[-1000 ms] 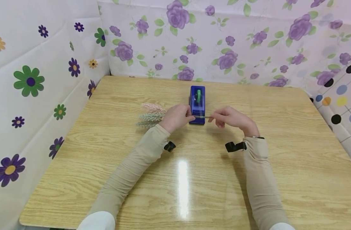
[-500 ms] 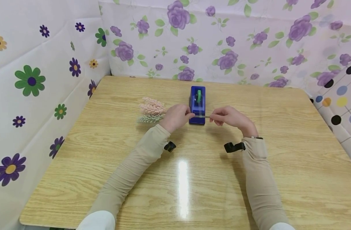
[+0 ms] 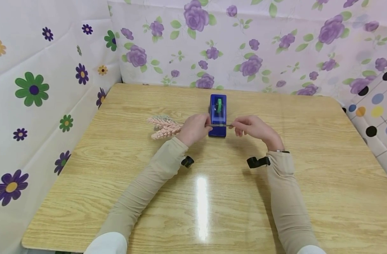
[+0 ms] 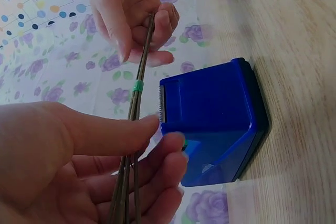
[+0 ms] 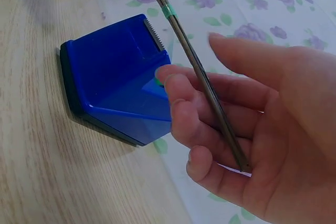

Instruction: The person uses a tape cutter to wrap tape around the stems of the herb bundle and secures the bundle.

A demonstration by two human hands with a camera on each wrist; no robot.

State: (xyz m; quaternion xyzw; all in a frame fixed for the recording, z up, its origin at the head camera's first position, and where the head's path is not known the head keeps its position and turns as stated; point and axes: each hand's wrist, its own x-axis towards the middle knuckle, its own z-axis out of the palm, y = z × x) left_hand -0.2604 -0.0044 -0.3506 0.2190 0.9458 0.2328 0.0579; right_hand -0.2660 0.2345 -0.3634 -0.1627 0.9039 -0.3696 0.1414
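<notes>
My left hand [image 3: 195, 128] pinches a bundle of thin brown stems [image 4: 135, 100] between thumb and fingers. At its left end are fluffy pink flower heads [image 3: 165, 127] with pale green flower heads [image 3: 161, 118] behind them. A band of green tape [image 5: 168, 11] circles the stems between the two hands. My right hand [image 5: 257, 108] has the stem ends lying across its loosely bent fingers, its thumb held apart from them. Just beyond and below the stems stands a blue tape dispenser [image 3: 217, 131] with a green roll [image 3: 219, 105] and a toothed cutter [image 4: 161, 103] at the front.
The dispenser stands on a wood-grain table [image 3: 244, 204] in front of a floral cloth backdrop [image 3: 231, 42]. Black wrist camera mounts [image 3: 258, 162] stick out from both forearms, low over the tabletop.
The bundle has turned about its length: the pink heads, at the back a second ago, are now in front, and the green ones behind. The stems shifted slightly away from me; the dispenser stayed put.
</notes>
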